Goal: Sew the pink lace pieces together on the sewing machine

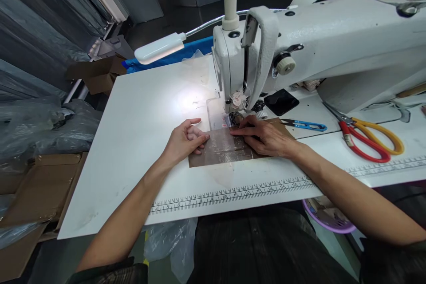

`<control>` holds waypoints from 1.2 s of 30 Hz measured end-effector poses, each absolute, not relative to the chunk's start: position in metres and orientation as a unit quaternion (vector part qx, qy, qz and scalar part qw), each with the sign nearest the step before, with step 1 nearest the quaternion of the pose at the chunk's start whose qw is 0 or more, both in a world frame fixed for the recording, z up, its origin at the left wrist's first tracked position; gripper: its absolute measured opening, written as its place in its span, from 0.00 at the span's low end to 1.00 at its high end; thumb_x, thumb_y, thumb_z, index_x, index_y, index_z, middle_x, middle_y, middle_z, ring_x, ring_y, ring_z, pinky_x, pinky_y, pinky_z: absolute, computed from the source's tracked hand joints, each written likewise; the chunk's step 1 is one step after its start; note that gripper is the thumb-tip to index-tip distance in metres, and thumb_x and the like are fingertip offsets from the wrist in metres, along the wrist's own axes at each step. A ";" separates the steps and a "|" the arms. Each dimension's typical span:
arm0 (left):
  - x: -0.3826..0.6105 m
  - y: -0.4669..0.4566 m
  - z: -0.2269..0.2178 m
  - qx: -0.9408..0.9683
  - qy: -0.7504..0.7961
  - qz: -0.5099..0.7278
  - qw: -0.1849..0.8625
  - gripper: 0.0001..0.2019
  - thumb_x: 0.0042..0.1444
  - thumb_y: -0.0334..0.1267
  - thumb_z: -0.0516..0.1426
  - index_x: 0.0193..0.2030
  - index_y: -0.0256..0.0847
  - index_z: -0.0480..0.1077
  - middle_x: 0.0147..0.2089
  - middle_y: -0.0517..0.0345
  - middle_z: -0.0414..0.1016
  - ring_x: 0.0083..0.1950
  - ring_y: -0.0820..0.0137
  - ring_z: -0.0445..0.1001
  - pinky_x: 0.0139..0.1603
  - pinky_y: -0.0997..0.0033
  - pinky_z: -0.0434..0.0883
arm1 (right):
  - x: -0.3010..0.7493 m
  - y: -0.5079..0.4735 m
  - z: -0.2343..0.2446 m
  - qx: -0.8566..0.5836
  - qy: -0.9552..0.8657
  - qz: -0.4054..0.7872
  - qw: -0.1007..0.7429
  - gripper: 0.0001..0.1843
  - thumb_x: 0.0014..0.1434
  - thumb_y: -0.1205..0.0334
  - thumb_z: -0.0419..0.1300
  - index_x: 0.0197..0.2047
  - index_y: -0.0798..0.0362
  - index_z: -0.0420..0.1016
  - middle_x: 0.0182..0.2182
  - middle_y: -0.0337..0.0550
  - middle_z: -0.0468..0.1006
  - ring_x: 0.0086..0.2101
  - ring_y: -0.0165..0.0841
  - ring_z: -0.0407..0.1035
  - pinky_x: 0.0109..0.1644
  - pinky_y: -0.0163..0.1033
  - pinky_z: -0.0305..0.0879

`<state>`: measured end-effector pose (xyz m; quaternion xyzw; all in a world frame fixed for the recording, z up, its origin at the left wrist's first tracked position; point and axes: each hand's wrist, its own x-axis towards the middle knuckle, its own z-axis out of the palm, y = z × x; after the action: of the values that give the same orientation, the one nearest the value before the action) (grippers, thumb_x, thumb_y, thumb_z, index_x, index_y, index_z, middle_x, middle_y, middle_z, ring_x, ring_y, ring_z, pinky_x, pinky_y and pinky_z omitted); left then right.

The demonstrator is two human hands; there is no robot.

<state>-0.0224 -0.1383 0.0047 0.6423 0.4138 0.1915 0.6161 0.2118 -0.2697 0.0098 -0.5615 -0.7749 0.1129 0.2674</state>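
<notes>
A flat brown sheet (216,153) with a sheer, shiny layer over it lies on the white table under the sewing machine's needle area (231,119). My left hand (186,140) is at the sheet's left edge, thumb and forefinger pinching its upper left corner. From the right, my right hand (262,136) rests on the sheet, fingers stretched toward the presser foot and fingertips pressing the surface. Part of the sheet is hidden beneath that hand. A pale fabric flower (238,99) sits on the machine head just above.
Blue thread snips (308,125), a black phone (281,101) and scissors with red and yellow handles (366,135) lie to the right. A lamp (161,48) hangs over the table's back. A printed ruler (226,195) runs along the front edge; cardboard boxes (40,186) stand left.
</notes>
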 end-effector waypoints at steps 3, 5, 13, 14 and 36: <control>-0.023 -0.139 0.005 0.640 0.416 0.190 0.618 0.30 0.50 0.35 0.68 0.59 0.38 0.64 0.33 0.62 0.74 0.24 0.77 0.72 0.20 0.79 0.74 | 0.212 -0.271 0.012 -0.534 -0.790 0.123 0.274 0.20 0.62 0.70 0.51 0.51 0.50 0.80 0.45 0.50 0.75 0.46 0.37 0.69 0.54 0.48 0.69; -0.023 -0.140 0.006 0.639 0.416 0.190 0.618 0.30 0.50 0.35 0.68 0.59 0.38 0.64 0.33 0.62 0.75 0.24 0.77 0.72 0.20 0.79 0.74 | 0.211 -0.272 0.013 -0.520 -0.803 0.119 0.265 0.19 0.61 0.70 0.53 0.48 0.49 0.82 0.46 0.50 0.75 0.47 0.38 0.69 0.54 0.50 0.68; -0.024 -0.140 0.009 0.636 0.413 0.187 0.624 0.32 0.48 0.38 0.69 0.59 0.36 0.64 0.34 0.58 0.75 0.25 0.75 0.73 0.21 0.77 0.74 | 0.212 -0.273 0.007 -0.518 -0.815 0.097 0.242 0.19 0.59 0.69 0.55 0.49 0.48 0.82 0.46 0.50 0.75 0.47 0.41 0.68 0.53 0.54 0.66; -0.026 -0.138 0.009 0.637 0.411 0.187 0.625 0.32 0.48 0.39 0.68 0.59 0.36 0.64 0.35 0.57 0.75 0.26 0.74 0.74 0.21 0.76 0.74 | 0.212 -0.273 0.006 -0.521 -0.813 0.098 0.242 0.19 0.59 0.69 0.54 0.49 0.48 0.82 0.46 0.50 0.74 0.47 0.41 0.67 0.53 0.54 0.66; 0.024 -0.110 0.002 0.985 0.017 0.138 0.098 0.18 0.65 0.43 0.50 0.53 0.36 0.73 0.58 0.41 0.74 0.50 0.53 0.70 0.52 0.48 0.62 | 0.205 -0.276 0.003 -0.575 -0.775 0.065 0.253 0.17 0.63 0.68 0.54 0.50 0.50 0.80 0.46 0.53 0.74 0.47 0.42 0.69 0.54 0.53 0.71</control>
<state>0.0243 -0.1100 0.0024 0.9855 0.0174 0.1378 0.0977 0.2046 -0.2762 0.0028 -0.5750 -0.7752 0.0654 0.2533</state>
